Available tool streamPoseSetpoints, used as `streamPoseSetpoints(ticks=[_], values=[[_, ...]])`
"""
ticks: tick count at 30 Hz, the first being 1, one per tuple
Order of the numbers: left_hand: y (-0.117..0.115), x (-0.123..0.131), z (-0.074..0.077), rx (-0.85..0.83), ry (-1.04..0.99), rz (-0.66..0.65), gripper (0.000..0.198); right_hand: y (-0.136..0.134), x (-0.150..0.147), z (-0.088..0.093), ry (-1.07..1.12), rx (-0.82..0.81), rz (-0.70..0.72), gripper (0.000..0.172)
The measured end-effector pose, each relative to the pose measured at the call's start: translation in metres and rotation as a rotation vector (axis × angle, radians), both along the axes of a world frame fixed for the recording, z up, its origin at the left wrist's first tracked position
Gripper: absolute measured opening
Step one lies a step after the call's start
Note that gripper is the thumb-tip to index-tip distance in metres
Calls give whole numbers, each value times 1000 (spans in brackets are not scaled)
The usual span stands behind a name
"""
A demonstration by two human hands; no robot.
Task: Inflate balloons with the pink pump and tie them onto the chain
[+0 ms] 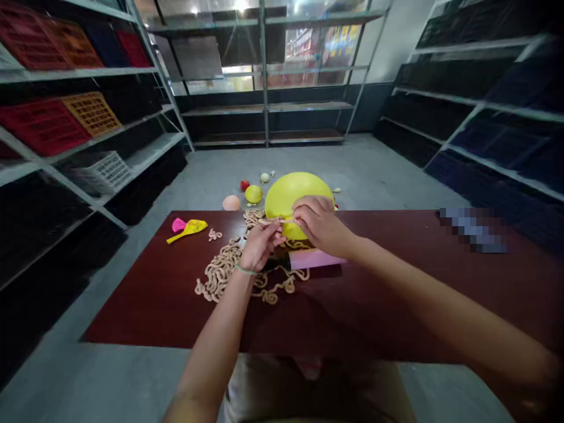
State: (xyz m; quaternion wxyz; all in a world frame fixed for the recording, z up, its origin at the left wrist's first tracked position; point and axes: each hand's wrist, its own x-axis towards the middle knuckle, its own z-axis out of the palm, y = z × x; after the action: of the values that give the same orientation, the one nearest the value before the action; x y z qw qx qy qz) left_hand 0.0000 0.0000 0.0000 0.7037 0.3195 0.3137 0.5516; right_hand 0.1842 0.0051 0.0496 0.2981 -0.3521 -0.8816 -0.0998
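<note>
A large inflated yellow balloon (296, 189) rises behind my hands at the table's far edge. My left hand (261, 244), with a thin green band at its wrist, pinches a beige cord (285, 221) in front of the balloon. My right hand (318, 218) is closed at the other end of this short stretch, its fingertips against the balloon's front; its exact grip is partly hidden. A heap of loose beige cord (220, 270) lies under and left of my hands. Below them is a flat pink object (315, 259) with a black end.
A limp yellow balloon (191, 228), a pink balloon (178, 224) and a small curled pale piece (214, 235) lie on the dark red table (145, 299). Small balloons, including a yellow one (254, 194), are on the floor beyond. Shelves with crates (44, 126) stand around.
</note>
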Motion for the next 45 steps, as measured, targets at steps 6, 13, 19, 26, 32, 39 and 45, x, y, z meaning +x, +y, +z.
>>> streamPoseSetpoints(ticks=[6,13,19,26,32,39,45], values=[[2,2,-9,88,56,-30,36,-6,10,-2,19,-93,4,28],[1,6,-15,246,214,-113,36,-3,-2,-4,95,-60,-95,24],[-1,7,-16,360,377,-58,34,3,-6,-20,102,19,-90,19],[0,8,-23,389,465,42,30,-1,-8,-39,141,101,-127,13],[-3,17,-27,379,485,189,28,-7,-14,-58,169,174,-163,9],[-5,19,-41,492,561,307,19,-15,-14,-66,289,149,-198,12],[-4,20,-43,562,440,270,18,-13,-7,-64,417,-2,-257,17]])
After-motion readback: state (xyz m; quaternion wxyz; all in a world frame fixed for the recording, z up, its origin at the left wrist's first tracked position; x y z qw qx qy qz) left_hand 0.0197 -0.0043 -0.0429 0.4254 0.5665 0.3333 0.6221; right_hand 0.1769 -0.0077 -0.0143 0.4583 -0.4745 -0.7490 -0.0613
